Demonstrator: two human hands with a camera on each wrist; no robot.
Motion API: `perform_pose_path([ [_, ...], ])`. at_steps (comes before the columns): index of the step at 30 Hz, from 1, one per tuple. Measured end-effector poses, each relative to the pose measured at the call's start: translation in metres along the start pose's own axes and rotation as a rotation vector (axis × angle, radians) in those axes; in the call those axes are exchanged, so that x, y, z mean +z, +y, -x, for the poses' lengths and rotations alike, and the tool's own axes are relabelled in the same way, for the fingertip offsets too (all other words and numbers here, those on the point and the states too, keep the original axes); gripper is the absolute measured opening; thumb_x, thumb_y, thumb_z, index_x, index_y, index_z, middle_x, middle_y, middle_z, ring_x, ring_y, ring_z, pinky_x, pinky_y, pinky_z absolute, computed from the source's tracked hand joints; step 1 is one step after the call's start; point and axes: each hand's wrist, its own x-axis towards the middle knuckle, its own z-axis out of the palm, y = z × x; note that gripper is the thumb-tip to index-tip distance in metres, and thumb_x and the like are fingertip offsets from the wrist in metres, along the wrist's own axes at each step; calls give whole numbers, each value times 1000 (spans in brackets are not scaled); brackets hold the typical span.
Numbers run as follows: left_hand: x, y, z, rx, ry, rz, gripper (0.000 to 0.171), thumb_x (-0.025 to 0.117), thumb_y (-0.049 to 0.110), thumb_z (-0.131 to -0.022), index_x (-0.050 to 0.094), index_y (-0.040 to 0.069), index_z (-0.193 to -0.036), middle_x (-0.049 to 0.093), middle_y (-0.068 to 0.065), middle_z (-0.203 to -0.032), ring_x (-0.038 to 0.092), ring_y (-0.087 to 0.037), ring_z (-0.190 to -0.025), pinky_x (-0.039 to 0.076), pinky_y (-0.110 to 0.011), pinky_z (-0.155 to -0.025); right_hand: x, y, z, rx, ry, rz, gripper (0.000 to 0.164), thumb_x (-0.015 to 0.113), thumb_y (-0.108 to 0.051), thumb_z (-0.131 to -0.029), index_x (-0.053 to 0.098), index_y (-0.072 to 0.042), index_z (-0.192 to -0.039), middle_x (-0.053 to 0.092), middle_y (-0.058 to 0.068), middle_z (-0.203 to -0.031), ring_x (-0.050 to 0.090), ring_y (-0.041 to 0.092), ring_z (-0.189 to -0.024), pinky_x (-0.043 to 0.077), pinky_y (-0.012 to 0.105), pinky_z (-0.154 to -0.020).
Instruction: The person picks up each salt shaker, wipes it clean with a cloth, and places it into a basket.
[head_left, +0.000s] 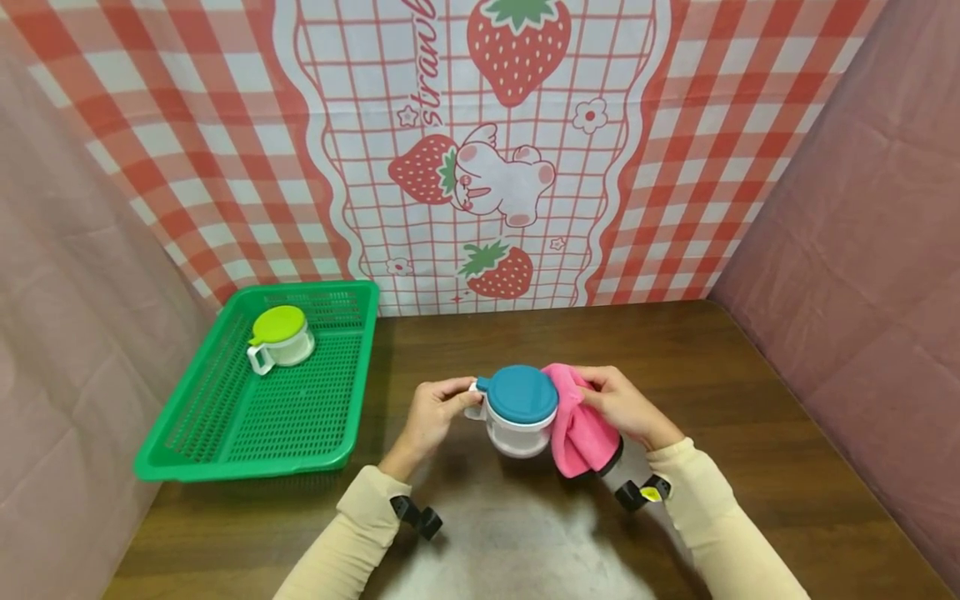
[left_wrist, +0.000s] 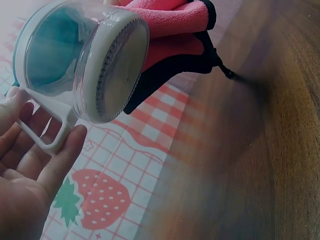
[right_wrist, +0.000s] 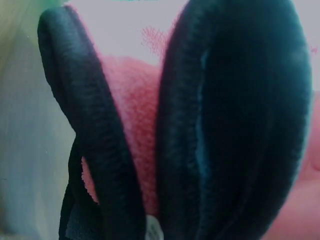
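Observation:
A clear seasoning jar with a blue lid and a white side handle is held above the table, near the middle of the head view. My left hand grips its handle between thumb and fingers. On the jar's other side my right hand holds a pink cloth with dark edging against the jar's wall. In the left wrist view the jar is tipped, its ribbed base facing the camera. Folds of the cloth fill most of the right wrist view and hide most of the fingers.
A green plastic basket stands at the left of the brown wooden table. Inside it sits a similar jar with a lime-green lid. A strawberry-print curtain hangs behind, with pink cloth walls at both sides.

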Motion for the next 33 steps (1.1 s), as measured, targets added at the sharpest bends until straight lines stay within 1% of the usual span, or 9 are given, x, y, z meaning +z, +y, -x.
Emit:
perform_pose_path([
  [3,-1,0,1,17,-16,1,26,64,3,-80,63,-13,-101,63,-31,-97,61,2,-76,51,-16,-67,-2,-1,-1,-19,-42,-7,37,57,-15,-88,55,1,-120,65,-10,-100,58,6,-84,51,21,-65],
  [5,-1,1,2,23,-29,6,27,64,4,-81,62,-13,-101,62,-32,-98,60,3,-77,51,-16,-67,-4,-1,-2,-32,-79,-8,36,56,-15,-88,56,-1,-121,65,-13,-99,59,7,-84,51,22,-65],
  [8,-1,2,3,26,-48,20,29,64,6,-81,62,-14,-102,62,-33,-99,61,2,-77,52,-16,-66,-6,-3,-5,-64,-142,-17,34,54,-14,-90,55,-3,-122,65,-12,-102,61,9,-87,53,23,-68],
  [11,0,4,3,29,-68,56,31,64,7,-81,61,-15,-103,60,-35,-99,62,0,-76,53,-18,-65,-9,-6,-10,-105,-199,-14,33,52,-14,-90,55,-5,-122,65,-7,-106,62,11,-90,53,25,-72],
  [14,1,6,2,20,-90,102,33,63,7,-82,59,-16,-104,59,-37,-99,62,-1,-74,53,-20,-64,-12,-10,-13,-107,-235,-9,32,53,-15,-90,57,-8,-121,65,-2,-107,61,13,-91,54,26,-73],
  [18,0,6,1,-1,-96,124,33,62,6,-82,58,-18,-105,70,-6,-90,61,0,-73,52,-18,-62,-15,-13,-18,-109,-256,20,31,52,-13,-90,57,-10,-121,64,-1,-107,60,14,-92,53,26,-75],
  [21,0,5,0,-10,-94,125,32,61,4,-82,57,-18,-106,67,19,-82,61,0,-72,51,-17,-62,-16,-13,-21,-117,-254,46,31,52,-10,-90,57,-7,-120,65,-5,-104,60,11,-90,52,24,-75],
  [25,0,4,1,-17,-103,152,32,60,2,-83,56,-19,-107,67,18,-83,62,-1,-72,52,-18,-62,-15,-13,-23,-109,-249,46,30,52,-8,-89,58,-4,-118,65,-7,-99,59,10,-87,52,24,-73],
  [33,0,2,2,-23,-124,194,36,60,5,-84,54,-21,-107,68,17,-83,62,-2,-72,53,-19,-61,-12,-10,-27,-95,-243,63,30,52,-4,-87,59,-2,-117,64,0,-96,58,11,-83,52,24,-70],
])
